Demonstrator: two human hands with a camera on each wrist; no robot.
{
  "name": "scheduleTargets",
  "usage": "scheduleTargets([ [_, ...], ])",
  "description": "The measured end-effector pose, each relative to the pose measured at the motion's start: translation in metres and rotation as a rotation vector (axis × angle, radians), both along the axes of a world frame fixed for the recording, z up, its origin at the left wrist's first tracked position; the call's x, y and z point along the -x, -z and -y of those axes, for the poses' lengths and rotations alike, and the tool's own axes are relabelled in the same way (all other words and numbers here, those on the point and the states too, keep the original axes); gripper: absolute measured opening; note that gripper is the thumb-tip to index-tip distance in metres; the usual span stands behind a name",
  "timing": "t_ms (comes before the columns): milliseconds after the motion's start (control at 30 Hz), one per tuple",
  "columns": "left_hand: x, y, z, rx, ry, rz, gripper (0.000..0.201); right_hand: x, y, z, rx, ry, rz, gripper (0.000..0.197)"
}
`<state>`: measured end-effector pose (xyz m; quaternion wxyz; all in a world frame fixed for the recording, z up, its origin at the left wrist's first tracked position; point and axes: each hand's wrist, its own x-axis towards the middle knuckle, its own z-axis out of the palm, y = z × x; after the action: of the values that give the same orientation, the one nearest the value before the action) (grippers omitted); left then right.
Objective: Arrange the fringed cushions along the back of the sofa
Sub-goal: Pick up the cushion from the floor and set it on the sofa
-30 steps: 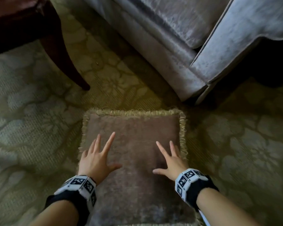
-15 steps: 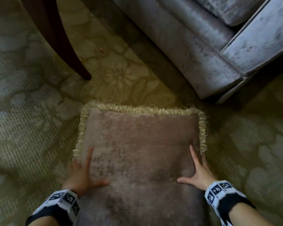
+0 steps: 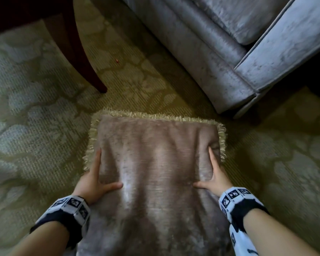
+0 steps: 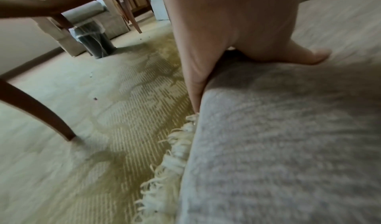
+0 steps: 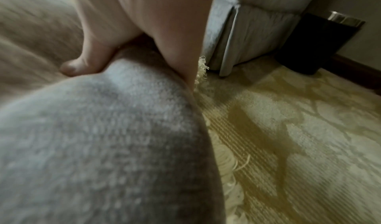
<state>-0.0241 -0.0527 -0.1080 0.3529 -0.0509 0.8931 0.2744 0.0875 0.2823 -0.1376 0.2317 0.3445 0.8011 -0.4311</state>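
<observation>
A taupe velvet fringed cushion (image 3: 155, 145) lies flat on the carpet in front of the sofa (image 3: 201, 43). My left hand (image 3: 109, 169) grips its left edge, thumb on top and fingers down along the side by the cream fringe (image 4: 175, 146). My right hand (image 3: 202, 167) grips the right edge the same way, and the fabric bunches between thumb and fingers. The left wrist view shows the left hand (image 4: 257, 82) on the cushion (image 4: 278, 146). The right wrist view shows the right hand (image 5: 129, 76) squeezing the cushion (image 5: 103, 138). Fingertips under the edges are hidden.
A dark wooden chair leg (image 3: 85, 67) stands on the patterned carpet (image 3: 35, 126) to the upper left. The grey sofa's front corner (image 3: 248, 100) is just beyond the cushion's right end. A black bin (image 5: 315, 45) sits beside the sofa, another bin (image 4: 94, 42) beyond the chair.
Both hands slid from the cushion's top outward to its side edges and closed on them. The fabric now wrinkles between them, and the view has come closer.
</observation>
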Motion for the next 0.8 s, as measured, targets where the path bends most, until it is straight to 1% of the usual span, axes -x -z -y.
scheduleTargets([
  [133, 0.012, -0.081, -0.001, 0.002, 0.013, -0.097, 0.126, 0.016, -0.082, 0.001, -0.01, 0.014, -0.083, 0.133],
  [233, 0.024, -0.154, -0.003, -0.033, 0.016, -0.163, 0.13, 0.028, -0.16, 0.003, -0.051, 0.043, -0.129, 0.132],
  [333, 0.042, -0.237, -0.004, -0.037, 0.007, -0.218, 0.132, 0.044, -0.244, 0.004, -0.079, 0.054, -0.17, 0.131],
  [433, 0.066, -0.324, -0.004, -0.034, -0.004, -0.28, 0.131, 0.074, -0.329, 0.001, -0.102, 0.032, -0.223, 0.13],
  [633, 0.107, -0.484, -0.022, 0.077, -0.007, -0.418, 0.129, 0.144, -0.488, -0.018, -0.187, -0.074, -0.411, 0.132],
  [733, 0.132, -0.551, -0.033, 0.112, 0.006, -0.498, 0.128, 0.172, -0.563, -0.034, -0.254, -0.075, -0.459, 0.129],
  [800, 0.154, -0.586, -0.043, 0.098, 0.003, -0.544, 0.128, 0.19, -0.606, -0.044, -0.235, -0.054, -0.512, 0.126],
])
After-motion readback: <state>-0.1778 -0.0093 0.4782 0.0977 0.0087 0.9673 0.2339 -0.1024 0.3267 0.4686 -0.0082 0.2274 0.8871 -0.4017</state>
